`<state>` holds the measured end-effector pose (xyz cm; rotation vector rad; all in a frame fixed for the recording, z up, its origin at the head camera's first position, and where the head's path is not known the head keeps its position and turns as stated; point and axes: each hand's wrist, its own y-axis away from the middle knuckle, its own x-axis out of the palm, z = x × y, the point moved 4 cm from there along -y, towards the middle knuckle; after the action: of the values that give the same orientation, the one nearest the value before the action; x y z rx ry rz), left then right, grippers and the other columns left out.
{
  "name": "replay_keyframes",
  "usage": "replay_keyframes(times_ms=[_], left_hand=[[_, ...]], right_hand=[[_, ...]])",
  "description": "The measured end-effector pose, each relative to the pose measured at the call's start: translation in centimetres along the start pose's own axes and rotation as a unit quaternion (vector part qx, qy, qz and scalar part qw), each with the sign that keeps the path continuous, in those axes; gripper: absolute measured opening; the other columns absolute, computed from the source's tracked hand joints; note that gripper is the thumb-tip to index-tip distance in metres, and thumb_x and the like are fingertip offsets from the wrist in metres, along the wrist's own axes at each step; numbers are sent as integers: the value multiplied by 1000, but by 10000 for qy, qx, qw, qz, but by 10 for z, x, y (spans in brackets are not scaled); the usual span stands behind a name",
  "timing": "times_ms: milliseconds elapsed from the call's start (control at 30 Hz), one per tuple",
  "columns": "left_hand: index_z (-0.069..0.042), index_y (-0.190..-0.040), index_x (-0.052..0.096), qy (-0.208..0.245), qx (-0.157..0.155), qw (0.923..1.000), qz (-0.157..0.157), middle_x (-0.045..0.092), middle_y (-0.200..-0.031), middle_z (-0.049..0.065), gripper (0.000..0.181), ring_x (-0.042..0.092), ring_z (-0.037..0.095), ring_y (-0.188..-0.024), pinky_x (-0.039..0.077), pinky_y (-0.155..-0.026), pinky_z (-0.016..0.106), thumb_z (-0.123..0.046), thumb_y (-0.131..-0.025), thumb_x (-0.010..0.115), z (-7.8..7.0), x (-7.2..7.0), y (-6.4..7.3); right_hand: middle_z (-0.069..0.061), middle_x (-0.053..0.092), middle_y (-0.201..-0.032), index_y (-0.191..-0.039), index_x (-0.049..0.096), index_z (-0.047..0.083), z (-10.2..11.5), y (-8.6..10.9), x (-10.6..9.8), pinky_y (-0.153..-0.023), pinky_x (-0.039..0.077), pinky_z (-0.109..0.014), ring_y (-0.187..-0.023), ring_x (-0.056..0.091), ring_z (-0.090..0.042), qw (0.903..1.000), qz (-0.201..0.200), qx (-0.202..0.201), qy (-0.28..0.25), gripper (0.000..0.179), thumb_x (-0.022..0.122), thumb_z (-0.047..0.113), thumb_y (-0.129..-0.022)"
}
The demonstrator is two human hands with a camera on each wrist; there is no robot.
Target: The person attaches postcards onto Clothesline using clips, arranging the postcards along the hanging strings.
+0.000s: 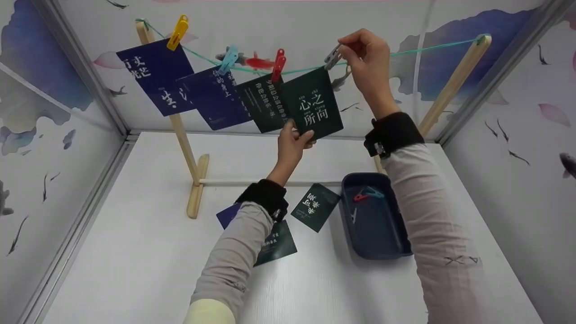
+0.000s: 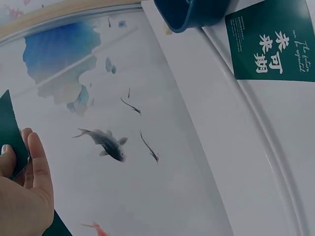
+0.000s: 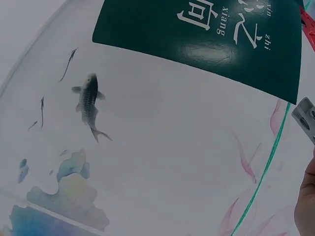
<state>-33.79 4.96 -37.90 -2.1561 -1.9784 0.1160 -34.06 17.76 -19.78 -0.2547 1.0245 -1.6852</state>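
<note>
My left hand (image 1: 290, 146) pinches the lower left corner of a dark green card (image 1: 312, 101) with white characters, held up at the green string (image 1: 398, 53). In the left wrist view a corner of that card shows between thumb and fingers. My right hand (image 1: 371, 60) pinches a grey clothespin (image 1: 333, 57) by its tail end, its tip right by the card's upper right corner. Whether the clothespin bites the card I cannot tell. To the left hang another green card (image 1: 261, 105) under a red clothespin (image 1: 278, 65), and two blue cards under blue (image 1: 228, 59) and yellow (image 1: 177, 32) clothespins.
Wooden posts (image 1: 454, 85) carry the string at both sides. On the white table (image 1: 135, 225) lie a green card (image 1: 316, 208), another green card (image 1: 281, 245) and a blue card (image 1: 226, 216) partly under my left forearm. A dark blue bin (image 1: 375, 238) holds several clothespins.
</note>
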Motion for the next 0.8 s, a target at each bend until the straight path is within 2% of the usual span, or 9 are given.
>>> replay_keyframes(times_ms=[233, 300, 533, 667, 800], left_hand=[[3, -117, 47, -116, -11, 9999, -121, 66, -102, 25, 31, 70, 23, -81, 56, -70, 23, -1, -89, 60, 0, 0, -2], [3, -117, 47, -162, -1, 9998, -123, 66, -102, 25, 31, 70, 23, -82, 56, -71, 23, -2, -89, 60, 0, 0, -3], [3, -114, 48, -262, 11, 9996, -61, 67, -99, 25, 28, 68, 19, -77, 56, -70, 25, -1, -89, 60, -1, -3, -7], [3, -115, 48, -360, -24, 9993, 7, 66, -100, 24, 28, 68, 21, -78, 56, -71, 25, -2, -90, 60, -2, -3, -8], [2, -116, 49, -379, -85, 9992, -92, 67, -100, 24, 29, 70, 24, -81, 57, -69, 25, -4, -90, 60, -2, -3, -10]], right_hand=[[13, 57, -78, -95, 67, -6, 5, -9, 8, -61, 43, -14, -60, 48, 3, 9985, 229, 192, 460, 13, 59, 4, -91], [16, 54, -77, -97, 67, -6, 5, -11, 7, -61, 43, -13, -61, 49, 2, 9976, 306, 328, 528, 14, 58, 5, -91], [10, 54, -80, -101, 67, -1, 0, -14, 6, -60, 41, -13, -61, 48, 0, 9881, 845, 976, 835, 15, 57, 8, -93], [7, 55, -86, -105, 65, 0, -2, -14, 7, -61, 40, -13, -60, 46, 0, 9818, 1214, 1034, 1028, 18, 55, 9, -94], [-2, 58, -94, -113, 62, -1, -2, -13, 10, -61, 39, -13, -58, 44, 1, 9767, 1543, 1018, 1095, 23, 51, 10, -96]])
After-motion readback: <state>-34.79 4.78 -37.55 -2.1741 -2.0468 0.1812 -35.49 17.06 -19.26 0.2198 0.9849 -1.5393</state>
